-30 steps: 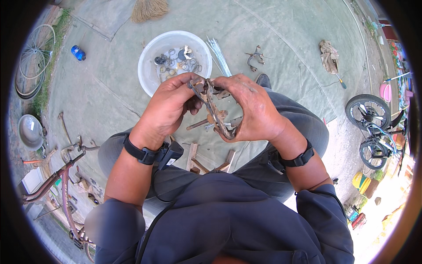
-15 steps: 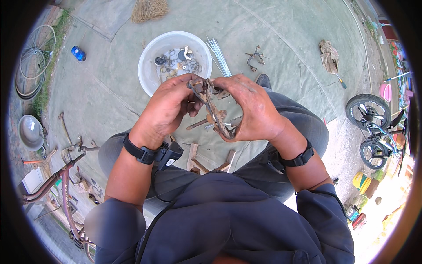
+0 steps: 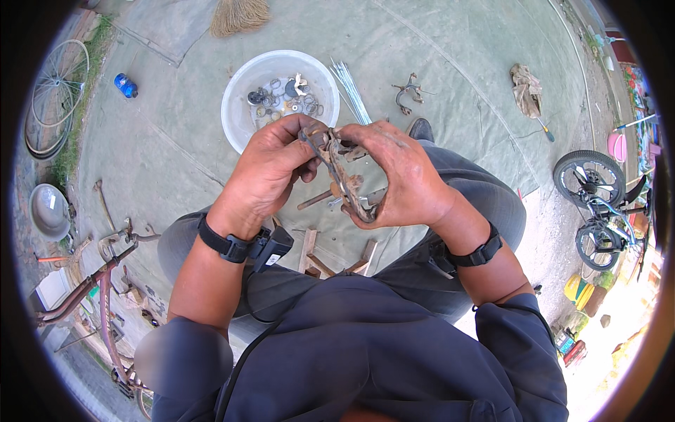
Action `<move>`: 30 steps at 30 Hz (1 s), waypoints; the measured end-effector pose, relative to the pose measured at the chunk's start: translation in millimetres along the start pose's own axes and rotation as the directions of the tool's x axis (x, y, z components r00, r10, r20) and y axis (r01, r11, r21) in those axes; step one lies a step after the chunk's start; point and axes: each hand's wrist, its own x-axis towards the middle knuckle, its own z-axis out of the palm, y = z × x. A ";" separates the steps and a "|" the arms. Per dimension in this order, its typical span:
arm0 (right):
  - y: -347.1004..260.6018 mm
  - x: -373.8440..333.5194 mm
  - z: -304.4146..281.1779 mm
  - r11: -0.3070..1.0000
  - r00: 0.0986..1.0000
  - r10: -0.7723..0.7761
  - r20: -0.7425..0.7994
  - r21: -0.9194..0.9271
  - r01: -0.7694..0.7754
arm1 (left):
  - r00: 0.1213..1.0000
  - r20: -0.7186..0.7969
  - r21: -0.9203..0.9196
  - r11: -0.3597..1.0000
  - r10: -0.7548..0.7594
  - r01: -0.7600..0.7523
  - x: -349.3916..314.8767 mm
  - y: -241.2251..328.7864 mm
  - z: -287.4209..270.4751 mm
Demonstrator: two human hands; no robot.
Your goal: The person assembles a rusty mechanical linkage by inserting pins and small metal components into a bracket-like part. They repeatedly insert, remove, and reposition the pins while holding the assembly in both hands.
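Between my hands is a rusty bicycle brake caliper (image 3: 342, 184), its curved arms tilted and a bolt (image 3: 314, 200) sticking out toward the lower left. The thumb and fingers of my left hand (image 3: 271, 163) pinch its upper end; exactly what the fingertips press on is hidden. My right hand (image 3: 415, 172) curls round the other side, thumb at the lower end and fingers at the top. A similar brake caliper (image 3: 410, 91) lies on the green ground sheet (image 3: 450, 42), beyond my right hand.
Just past my hands stands a whitish plastic basin (image 3: 232, 105) holding small metal parts. Beside it lies a bundle of spokes (image 3: 349, 91). Wooden pieces (image 3: 308, 250) sit between my legs. A rusty bicycle frame (image 3: 105, 302) is at left, a bicycle (image 3: 598, 204) at right.
My left fingers have shifted slightly at the caliper's upper end. The right hand's hold looks the same.
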 end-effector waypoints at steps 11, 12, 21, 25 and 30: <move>-1.2 -0.9 0.4 0.999 1.000 -0.023 0.000 -0.034 0.023 | 0.996 -0.020 0.020 0.996 -0.089 0.090 -2.2 7.6 4.5; -0.7 -0.6 0.7 0.999 1.000 -0.027 -0.007 -0.033 0.026 | 0.995 -0.032 0.032 0.995 -0.097 0.098 -2.2 7.8 4.0; -0.9 0.3 1.3 0.999 0.999 -0.042 -0.025 -0.035 0.041 | 0.998 0.016 -0.037 0.997 -0.062 0.062 -0.8 2.4 -0.3; -2.5 -0.4 -0.3 0.999 1.000 -0.028 -0.004 -0.043 0.027 | 0.997 0.031 -0.074 0.994 -0.075 0.077 0.1 1.9 -1.8; -0.8 1.0 0.1 0.999 0.999 -0.040 -0.028 -0.029 0.040 | 0.993 0.056 -0.133 0.985 -0.104 0.111 -2.1 5.7 0.8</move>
